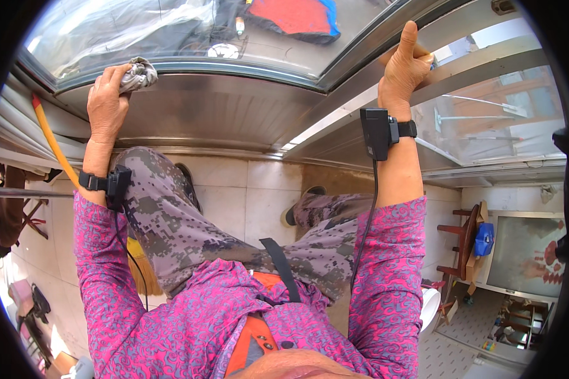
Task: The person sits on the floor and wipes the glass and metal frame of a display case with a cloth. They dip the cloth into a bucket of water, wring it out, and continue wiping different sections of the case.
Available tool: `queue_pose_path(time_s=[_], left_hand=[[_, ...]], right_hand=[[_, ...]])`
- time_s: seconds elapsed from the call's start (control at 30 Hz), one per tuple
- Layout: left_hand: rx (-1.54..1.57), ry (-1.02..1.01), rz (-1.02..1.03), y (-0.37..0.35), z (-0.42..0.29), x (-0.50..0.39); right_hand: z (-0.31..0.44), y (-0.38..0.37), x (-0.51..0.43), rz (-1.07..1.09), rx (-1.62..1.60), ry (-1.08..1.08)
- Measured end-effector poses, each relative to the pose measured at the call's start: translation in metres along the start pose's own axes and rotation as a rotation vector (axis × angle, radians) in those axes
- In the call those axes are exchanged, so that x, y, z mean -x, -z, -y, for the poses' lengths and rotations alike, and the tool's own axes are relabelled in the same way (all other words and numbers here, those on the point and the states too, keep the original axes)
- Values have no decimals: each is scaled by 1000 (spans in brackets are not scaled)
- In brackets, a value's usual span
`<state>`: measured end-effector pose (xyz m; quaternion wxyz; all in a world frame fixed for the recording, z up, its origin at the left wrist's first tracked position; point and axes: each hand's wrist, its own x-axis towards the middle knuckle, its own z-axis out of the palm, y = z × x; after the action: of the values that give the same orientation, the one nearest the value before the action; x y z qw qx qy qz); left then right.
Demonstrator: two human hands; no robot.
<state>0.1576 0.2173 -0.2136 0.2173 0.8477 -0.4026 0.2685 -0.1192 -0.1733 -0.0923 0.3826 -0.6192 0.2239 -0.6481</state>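
Observation:
A crumpled grey cloth [141, 76] is bunched in my left hand [107, 105]. It sits against the lower frame strip of a glass door [189, 28], near the pane's left corner. Beneath the glass is a brushed metal lower panel [208, 104]. My right hand [402, 73] grips the edge of the metal door frame [360, 73], its thumb pointing up and its fingers curled partly out of sight. Black devices are strapped to both wrists.
A yellow broom [140, 265] is beside my left leg, and a yellow-orange pole [54, 137] leans by the curtain [16, 118]. On the right are a second glazed panel [493, 113], a wooden chair [465, 241] and a white bucket [429, 309]. Pale tiles [223, 203] cover the floor.

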Motion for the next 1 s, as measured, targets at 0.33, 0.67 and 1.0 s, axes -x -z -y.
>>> queue_pose_path(time_s=[0.33,0.67,1.0], left_hand=[[215,-273,56,-45,-133,6],[476,-478,-207,-32,-230,-31],[288,-578,-303,-65,-269,-51]], right_hand=[[-10,1,-2,9,-24,24],[4,-3,4,-81,211,127],[14,-3,3,-27,147,176]])
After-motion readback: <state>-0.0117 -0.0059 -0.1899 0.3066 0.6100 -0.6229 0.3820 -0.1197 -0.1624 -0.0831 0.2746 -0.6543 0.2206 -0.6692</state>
